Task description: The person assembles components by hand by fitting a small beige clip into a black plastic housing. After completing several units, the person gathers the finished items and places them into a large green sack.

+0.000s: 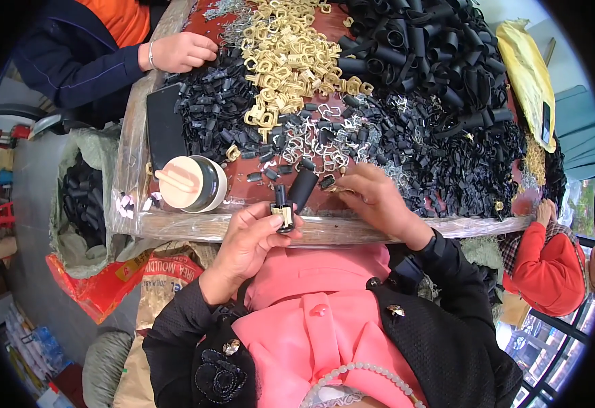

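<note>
The left hand (246, 241) pinches a small black clip (282, 209), while the right hand (372, 197) grasps a gold piece (333, 190) on the tabletop (243, 197).

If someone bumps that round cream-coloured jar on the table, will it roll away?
Probably not far. The round jar seems to sit on a flat end by the table edge, so a bump would more likely slide it. If tipped onto its curved side it could roll. It looks like smooth plastic, so likely light and a little slippery.
</note>
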### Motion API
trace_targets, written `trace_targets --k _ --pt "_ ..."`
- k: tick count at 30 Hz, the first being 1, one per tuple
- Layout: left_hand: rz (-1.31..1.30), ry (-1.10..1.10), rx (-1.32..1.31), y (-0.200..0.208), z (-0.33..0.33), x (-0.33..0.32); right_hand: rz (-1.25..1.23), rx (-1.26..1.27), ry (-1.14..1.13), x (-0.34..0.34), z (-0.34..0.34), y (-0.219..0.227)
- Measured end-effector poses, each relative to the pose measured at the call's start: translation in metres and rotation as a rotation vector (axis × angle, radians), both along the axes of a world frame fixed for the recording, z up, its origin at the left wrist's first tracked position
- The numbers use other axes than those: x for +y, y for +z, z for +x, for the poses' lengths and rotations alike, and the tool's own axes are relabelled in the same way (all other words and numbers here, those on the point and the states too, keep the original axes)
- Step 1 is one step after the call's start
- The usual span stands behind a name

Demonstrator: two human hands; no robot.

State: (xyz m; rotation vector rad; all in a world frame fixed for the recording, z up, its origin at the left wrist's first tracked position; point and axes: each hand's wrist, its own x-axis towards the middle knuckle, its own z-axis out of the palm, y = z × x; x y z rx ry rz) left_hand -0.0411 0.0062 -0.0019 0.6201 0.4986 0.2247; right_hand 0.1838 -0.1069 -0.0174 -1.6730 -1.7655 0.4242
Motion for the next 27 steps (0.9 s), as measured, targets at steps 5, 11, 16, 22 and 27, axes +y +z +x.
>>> trace_targets --k 5,11,16,22,27 --pt "0.05 0.037 0.064 0.003 0.003 -0.003 0.062 -0.37 0.026 0.017 -0.012 -0.014" --pt "0.18 0.06 0.148 0.008 0.009 -0.006 0.006 -0.219 -0.02 0.021 -0.007 -0.017" --pt "0.185 0.048 0.121 0.014 0.018 -0.013 -0.096 0.855 -0.113 0.01 -0.031 0.013" --pt "0.154 0.035 0.014 0.012 0.024 -0.018 -0.041 1.006 -0.14 0.001 -0.054 0.04" --pt "0.104 0.021 -0.007 0.01 0.025 -0.023 0.231 0.418 -0.05 0.002 -0.051 0.031"
